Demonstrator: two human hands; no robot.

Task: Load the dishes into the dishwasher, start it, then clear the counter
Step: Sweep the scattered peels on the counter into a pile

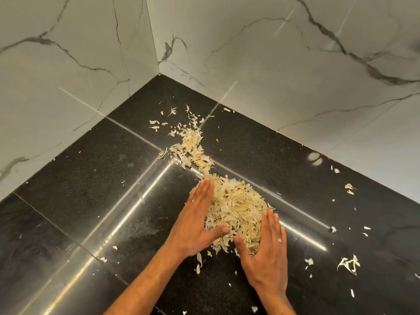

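Head view looks down on a heap of pale peelings (236, 208), whitish and yellowish shreds piled on a glossy black bench (95, 201) near its inner corner. Both hands bracket the heap from the near side. The left hand (200, 221) lies flat against the heap's left flank, fingers straight and together, thumb stretched across the front edge of the pile. The right hand (268, 248) lies flat against the right flank, fingers straight, thumb angled inward toward the left thumb; a ring (280, 240) shows on one finger. The two thumbs are near each other but apart, and neither hand curls around anything; the palms and fingers press on or beside the shreds. A thinner trail of peelings (193, 144) runs from the heap away toward the corner, crossing a seam in the bench. Loose scraps (350, 264) lie scattered to the right of the hands, with more bits well apart along the right side and a few small flecks to the left. Bright streaks of reflected light cross the polished surface. Behind the bench, two marble-patterned walls (272, 64), white with dark grey veins, meet in a vertical corner.
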